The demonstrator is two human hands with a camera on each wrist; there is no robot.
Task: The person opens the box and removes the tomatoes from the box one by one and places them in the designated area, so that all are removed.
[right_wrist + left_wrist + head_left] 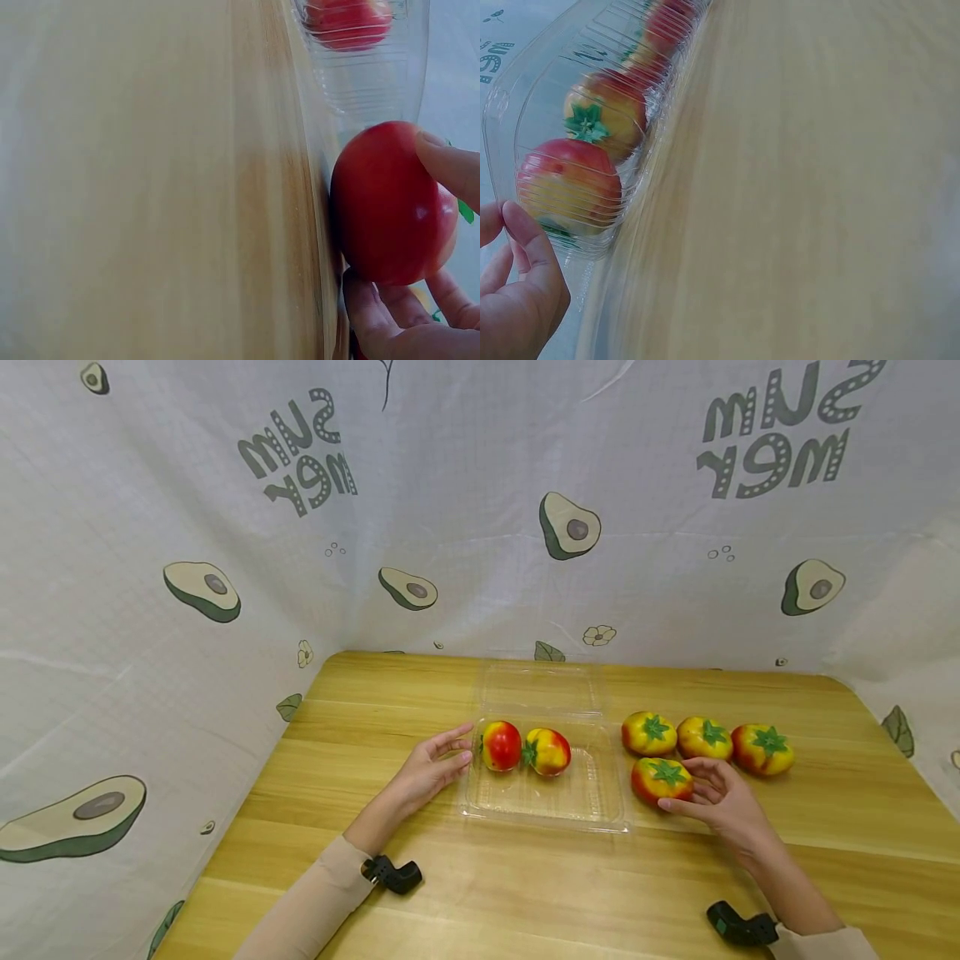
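A clear plastic clamshell box (540,818) lies open on the table, with two red-and-yellow tomatoes, a left one (501,746) and a right one (547,752), in its left half. My left hand (431,770) is at the box's left side; in the left wrist view its thumb and a finger pinch the rim. To the right of the box, my right hand (720,802) grips another tomato (658,781) between thumb and fingers. Its green calyx faces up. The right wrist view shows this tomato's smooth red side (390,206), close to the table surface.
Behind the held tomato, three more stand in a row: a left one (647,733), a middle one (703,739) and a right one (761,750). The box's lid (540,687) lies folded back toward the patterned curtain (480,510). The wooden table (495,893) extends in front.
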